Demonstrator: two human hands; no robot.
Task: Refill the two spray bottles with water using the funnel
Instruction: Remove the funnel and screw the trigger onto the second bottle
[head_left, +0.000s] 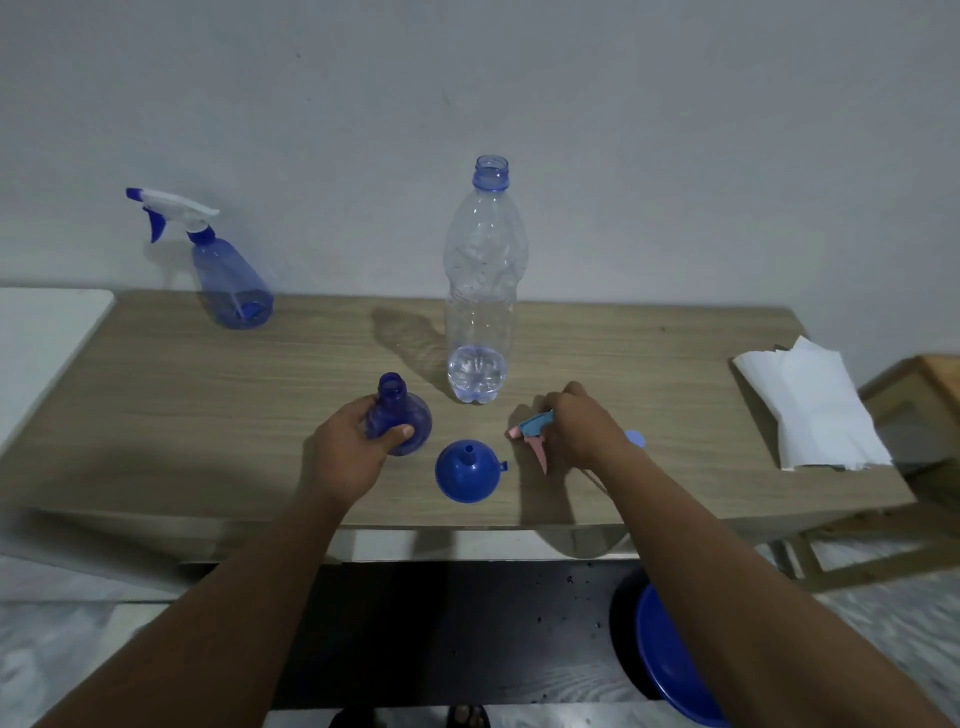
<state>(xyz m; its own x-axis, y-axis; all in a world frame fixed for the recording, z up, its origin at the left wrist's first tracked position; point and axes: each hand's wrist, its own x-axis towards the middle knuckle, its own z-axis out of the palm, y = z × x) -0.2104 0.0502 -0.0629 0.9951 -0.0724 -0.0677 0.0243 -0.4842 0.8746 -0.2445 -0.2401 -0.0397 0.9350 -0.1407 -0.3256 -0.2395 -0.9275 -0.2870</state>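
Tabletop (208, 415): left hand (353, 447) tight around uncapped spray bottle (402, 413), right hand (576, 426) around sprayer head (535, 427).

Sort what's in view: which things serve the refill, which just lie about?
For the job: open spray bottle in left hand; trigger head in right hand; funnel; water bottle; second spray bottle.
Lying about: paper towels; blue basin.

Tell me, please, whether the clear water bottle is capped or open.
Open: the clear water bottle stands upright with a bare mouth, no cap on it.
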